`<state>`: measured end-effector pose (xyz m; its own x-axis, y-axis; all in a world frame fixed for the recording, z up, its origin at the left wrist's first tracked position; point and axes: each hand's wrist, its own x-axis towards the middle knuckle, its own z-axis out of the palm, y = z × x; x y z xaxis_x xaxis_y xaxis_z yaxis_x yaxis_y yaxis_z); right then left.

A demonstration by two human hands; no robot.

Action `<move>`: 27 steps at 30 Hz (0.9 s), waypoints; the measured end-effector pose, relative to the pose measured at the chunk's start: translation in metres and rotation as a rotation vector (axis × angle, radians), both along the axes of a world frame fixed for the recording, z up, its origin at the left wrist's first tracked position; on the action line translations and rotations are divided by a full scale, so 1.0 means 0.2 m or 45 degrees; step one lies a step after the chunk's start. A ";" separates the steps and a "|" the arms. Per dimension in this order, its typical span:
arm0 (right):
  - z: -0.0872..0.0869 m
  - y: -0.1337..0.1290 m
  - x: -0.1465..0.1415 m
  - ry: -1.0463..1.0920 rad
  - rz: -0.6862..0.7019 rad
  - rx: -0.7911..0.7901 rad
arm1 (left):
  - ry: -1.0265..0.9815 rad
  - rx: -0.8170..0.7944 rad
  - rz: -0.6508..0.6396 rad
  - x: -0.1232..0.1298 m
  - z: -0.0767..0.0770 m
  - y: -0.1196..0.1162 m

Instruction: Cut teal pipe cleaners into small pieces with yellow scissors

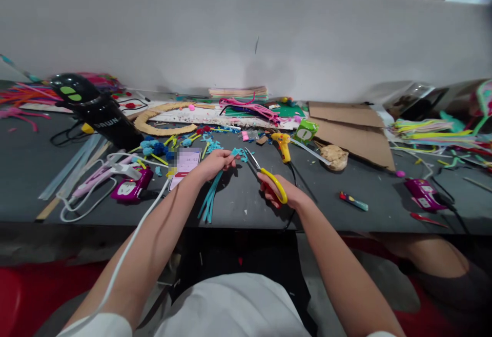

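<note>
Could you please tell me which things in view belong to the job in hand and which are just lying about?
Likely part of the job:
blue strips, held in the left hand
scissors, held in the right hand
blue snippets, near the scissor tips

Apparently just lying about:
glue gun
black bottle
phone
cardboard
green box

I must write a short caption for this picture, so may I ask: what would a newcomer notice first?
Probably first the yellow-handled scissors in the right hand and the blue strips pinched in the left hand, at the centre. The tall black bottle on the left side would likely come next. Then perhaps the yellow glue gun, just beyond the scissors.
</note>
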<state>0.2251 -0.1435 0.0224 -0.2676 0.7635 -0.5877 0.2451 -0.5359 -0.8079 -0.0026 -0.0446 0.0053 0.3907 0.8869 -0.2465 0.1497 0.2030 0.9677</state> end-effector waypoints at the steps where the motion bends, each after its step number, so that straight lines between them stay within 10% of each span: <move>1: -0.01 0.00 0.00 -0.010 0.001 0.010 | 0.038 0.051 -0.010 0.00 0.00 -0.01; 27: -0.05 -0.03 -0.03 -0.128 0.126 0.154 | 0.010 -0.108 0.049 0.02 0.00 -0.01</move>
<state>0.2193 -0.1505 0.0134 -0.2893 0.8033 -0.5206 0.3747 -0.4055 -0.8338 0.0008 -0.0476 0.0060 0.3542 0.8771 -0.3244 0.1475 0.2901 0.9455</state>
